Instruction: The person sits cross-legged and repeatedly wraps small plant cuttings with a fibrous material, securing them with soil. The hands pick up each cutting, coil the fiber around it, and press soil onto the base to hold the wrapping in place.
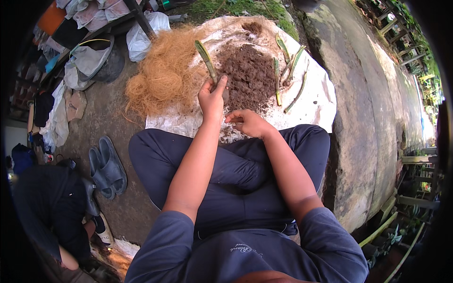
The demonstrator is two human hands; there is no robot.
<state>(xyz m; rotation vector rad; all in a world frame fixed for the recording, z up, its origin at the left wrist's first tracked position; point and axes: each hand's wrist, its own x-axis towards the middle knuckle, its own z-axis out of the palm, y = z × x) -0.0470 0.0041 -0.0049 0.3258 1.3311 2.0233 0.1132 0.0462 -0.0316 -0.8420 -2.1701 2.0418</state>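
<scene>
My left hand [211, 100] is closed round the lower end of a green leaf cutting [205, 57], which stands up and tilts a little left. Its base is mostly hidden by my fingers. Just below and to the right, my right hand [254, 124] holds nothing visible, its fingers loosely bent with a gap at the thumb. Beyond both hands a heap of dark brown soil [247, 75] is spread on a white sheet [314, 106]. Several more leaf cuttings [293, 63] lie on the sheet right of the soil.
Tangled orange-brown fibre [163, 70] is piled on the sheet's left side. Grey slides [108, 167] rest on the ground at left, near another person in dark clothes [52, 207]. White plastic bags [144, 35] are at the upper left. A concrete path [363, 94] runs along the right.
</scene>
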